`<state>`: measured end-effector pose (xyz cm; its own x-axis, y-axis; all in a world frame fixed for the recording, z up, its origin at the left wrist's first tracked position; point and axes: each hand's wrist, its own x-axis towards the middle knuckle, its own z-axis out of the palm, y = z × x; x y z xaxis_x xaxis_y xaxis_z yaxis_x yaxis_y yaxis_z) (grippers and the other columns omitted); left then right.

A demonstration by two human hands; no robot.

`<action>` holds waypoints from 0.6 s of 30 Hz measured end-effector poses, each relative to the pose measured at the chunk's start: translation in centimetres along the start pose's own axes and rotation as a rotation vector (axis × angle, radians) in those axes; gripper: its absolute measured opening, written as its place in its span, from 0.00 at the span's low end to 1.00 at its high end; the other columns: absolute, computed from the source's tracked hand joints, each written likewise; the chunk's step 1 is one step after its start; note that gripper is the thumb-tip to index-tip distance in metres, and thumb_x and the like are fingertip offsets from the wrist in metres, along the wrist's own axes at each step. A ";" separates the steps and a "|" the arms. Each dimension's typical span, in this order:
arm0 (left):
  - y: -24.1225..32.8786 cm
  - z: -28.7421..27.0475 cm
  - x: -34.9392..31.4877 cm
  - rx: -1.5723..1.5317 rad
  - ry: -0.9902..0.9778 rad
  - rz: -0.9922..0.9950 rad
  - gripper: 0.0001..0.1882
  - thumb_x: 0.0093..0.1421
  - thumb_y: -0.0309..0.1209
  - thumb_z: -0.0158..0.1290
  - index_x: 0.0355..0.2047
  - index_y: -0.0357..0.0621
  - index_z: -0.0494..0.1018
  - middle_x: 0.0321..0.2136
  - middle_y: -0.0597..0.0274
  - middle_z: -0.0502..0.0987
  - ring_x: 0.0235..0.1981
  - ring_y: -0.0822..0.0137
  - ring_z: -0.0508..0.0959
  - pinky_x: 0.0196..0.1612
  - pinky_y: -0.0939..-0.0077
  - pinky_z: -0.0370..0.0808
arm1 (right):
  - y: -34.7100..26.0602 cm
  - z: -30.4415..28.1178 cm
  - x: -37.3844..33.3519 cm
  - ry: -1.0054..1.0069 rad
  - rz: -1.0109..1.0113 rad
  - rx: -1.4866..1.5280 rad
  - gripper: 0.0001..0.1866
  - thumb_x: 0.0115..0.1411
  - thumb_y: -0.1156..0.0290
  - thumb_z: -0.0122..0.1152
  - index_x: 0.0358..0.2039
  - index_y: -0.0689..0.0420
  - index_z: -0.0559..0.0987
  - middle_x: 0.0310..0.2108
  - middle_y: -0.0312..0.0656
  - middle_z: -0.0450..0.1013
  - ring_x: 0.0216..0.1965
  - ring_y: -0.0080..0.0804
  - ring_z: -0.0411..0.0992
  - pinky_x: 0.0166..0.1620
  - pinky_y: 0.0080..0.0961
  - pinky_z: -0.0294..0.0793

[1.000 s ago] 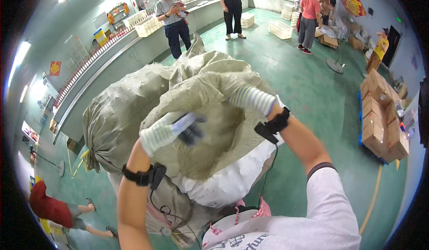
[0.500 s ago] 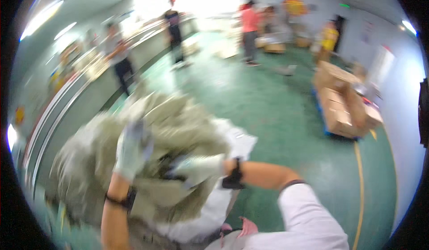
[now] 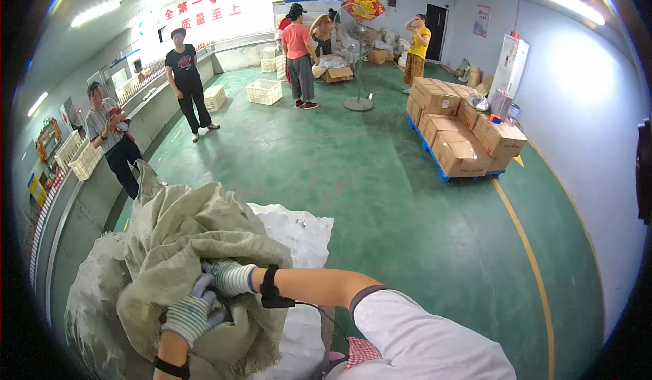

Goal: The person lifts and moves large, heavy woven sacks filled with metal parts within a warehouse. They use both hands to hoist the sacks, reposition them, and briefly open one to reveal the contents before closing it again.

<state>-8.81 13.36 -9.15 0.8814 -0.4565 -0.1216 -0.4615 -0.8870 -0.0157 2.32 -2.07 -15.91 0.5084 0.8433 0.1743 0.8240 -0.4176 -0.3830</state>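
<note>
A large grey-green woven sack (image 3: 204, 224) stands bunched up before me, its cloth folded and gathered around its mouth. Both my hands wear striped knit gloves and meet in those folds. My left hand (image 3: 190, 317) is closed on the cloth at the near side, its purple-grey fingertips partly tucked in. Just beyond it, my right hand (image 3: 229, 278) reaches in from the right and grips the cloth, with its fingertips hidden by the folds. What lies inside the sack cannot be seen.
White sheeting (image 3: 299, 237) lies beside and under the sack, with a paler bulging sack (image 3: 95, 298) at left. A blue pallet (image 3: 445, 175) of cardboard boxes (image 3: 462, 152) stands at right. Several people stand farther off, near white crates (image 3: 265, 91) and a floor fan (image 3: 358, 103).
My hands have come together and moved down and left into the folds; before, they were apart and blurred. The view has swung to the right and steadied.
</note>
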 end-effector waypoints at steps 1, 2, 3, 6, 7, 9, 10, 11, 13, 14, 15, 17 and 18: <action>0.2 0.8 -0.4 -0.078 -0.045 -0.030 0.28 0.51 0.49 0.59 0.46 0.42 0.73 0.58 0.48 0.64 0.55 0.49 0.69 0.54 0.58 0.69 | -0.6 -0.2 0.2 -0.062 0.027 0.063 0.29 0.59 0.62 0.54 0.60 0.58 0.66 0.60 0.51 0.64 0.62 0.46 0.62 0.64 0.34 0.58; 0.5 1.3 -0.7 -0.157 -0.090 -0.060 0.28 0.50 0.48 0.60 0.45 0.40 0.73 0.58 0.48 0.65 0.54 0.49 0.70 0.53 0.59 0.70 | -0.8 -0.6 0.2 -0.129 0.010 0.086 0.28 0.60 0.61 0.54 0.59 0.57 0.68 0.59 0.50 0.65 0.61 0.45 0.62 0.64 0.33 0.59; 1.1 1.1 -1.2 -0.071 -0.026 -0.090 0.26 0.52 0.48 0.58 0.43 0.40 0.75 0.51 0.45 0.71 0.52 0.48 0.71 0.50 0.58 0.71 | -1.2 -1.8 -0.3 -0.193 0.004 0.107 0.27 0.60 0.60 0.54 0.59 0.57 0.69 0.59 0.48 0.66 0.61 0.43 0.63 0.63 0.32 0.61; 0.0 -0.6 -3.5 -0.045 -0.334 -0.461 0.25 0.55 0.50 0.55 0.41 0.39 0.77 0.46 0.44 0.75 0.51 0.48 0.72 0.49 0.59 0.71 | -1.4 -1.5 -0.8 -0.058 -0.201 0.210 0.23 0.63 0.60 0.50 0.56 0.56 0.72 0.57 0.44 0.69 0.58 0.40 0.66 0.60 0.31 0.65; -1.7 1.9 -5.7 -0.303 -0.185 -0.506 0.27 0.56 0.52 0.51 0.40 0.38 0.78 0.46 0.41 0.76 0.52 0.46 0.72 0.54 0.58 0.68 | -2.5 -2.8 -1.8 0.010 -0.288 0.328 0.22 0.63 0.60 0.50 0.56 0.56 0.72 0.57 0.44 0.69 0.57 0.40 0.67 0.59 0.31 0.65; -0.4 -0.1 -7.5 -0.185 -0.191 -0.577 0.31 0.57 0.53 0.49 0.47 0.37 0.75 0.51 0.39 0.73 0.55 0.45 0.69 0.59 0.59 0.64 | -4.6 -5.5 -3.5 -0.009 -0.327 0.461 0.21 0.66 0.60 0.47 0.56 0.54 0.71 0.57 0.42 0.69 0.56 0.40 0.67 0.60 0.28 0.64; 0.0 -0.6 -7.8 -0.127 -0.196 -0.603 0.33 0.57 0.54 0.48 0.50 0.36 0.73 0.53 0.37 0.71 0.57 0.44 0.68 0.61 0.60 0.62 | -5.4 -6.5 -4.1 0.026 -0.315 0.509 0.21 0.67 0.59 0.46 0.56 0.54 0.72 0.57 0.42 0.68 0.57 0.40 0.66 0.60 0.29 0.63; 0.1 -0.3 -8.9 -0.090 -0.110 -0.678 0.34 0.58 0.53 0.48 0.52 0.35 0.72 0.54 0.37 0.70 0.58 0.43 0.66 0.63 0.60 0.60 | -7.3 -8.3 -4.8 0.063 -0.324 0.560 0.21 0.67 0.58 0.45 0.56 0.53 0.72 0.58 0.42 0.68 0.57 0.40 0.66 0.61 0.29 0.63; -1.0 1.4 -8.2 -0.020 0.077 -0.756 0.35 0.59 0.52 0.49 0.55 0.33 0.69 0.56 0.35 0.67 0.60 0.40 0.63 0.65 0.61 0.57 | -6.3 -4.9 -3.4 0.227 -0.348 0.477 0.21 0.68 0.57 0.44 0.57 0.52 0.71 0.59 0.43 0.66 0.59 0.39 0.64 0.62 0.28 0.61; -1.5 1.3 -7.7 -0.017 0.091 -0.764 0.37 0.59 0.52 0.49 0.57 0.32 0.66 0.58 0.35 0.64 0.62 0.40 0.61 0.66 0.61 0.55 | -6.0 -2.7 -2.2 0.235 -0.303 0.441 0.22 0.68 0.57 0.44 0.58 0.53 0.71 0.60 0.43 0.66 0.60 0.39 0.63 0.63 0.28 0.59; -2.1 1.1 -7.1 -0.018 0.107 -0.771 0.38 0.59 0.51 0.49 0.58 0.31 0.63 0.60 0.34 0.61 0.64 0.40 0.58 0.67 0.62 0.53 | -5.8 -1.0 -1.4 0.241 -0.256 0.403 0.22 0.68 0.58 0.45 0.58 0.53 0.70 0.60 0.43 0.65 0.60 0.39 0.63 0.64 0.28 0.58; -3.7 1.5 -7.1 -0.052 -0.026 -0.731 0.46 0.55 0.54 0.53 0.63 0.30 0.54 0.64 0.34 0.51 0.66 0.41 0.52 0.69 0.62 0.49 | -6.4 -0.1 -0.7 0.175 -0.250 0.487 0.23 0.67 0.59 0.45 0.60 0.53 0.69 0.61 0.44 0.64 0.62 0.39 0.61 0.66 0.27 0.55; -4.1 1.1 -6.6 -0.073 -0.090 -0.701 0.51 0.54 0.55 0.55 0.65 0.30 0.49 0.66 0.33 0.47 0.68 0.41 0.50 0.70 0.62 0.47 | -6.5 0.2 -0.5 0.147 -0.237 0.524 0.24 0.67 0.59 0.46 0.61 0.53 0.68 0.62 0.44 0.63 0.63 0.39 0.60 0.66 0.27 0.53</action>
<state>-12.88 20.08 -9.40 0.9551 0.2286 -0.1885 0.2224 -0.9735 -0.0538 -3.30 0.28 -13.72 0.3854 0.8220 0.4192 0.7048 0.0310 -0.7087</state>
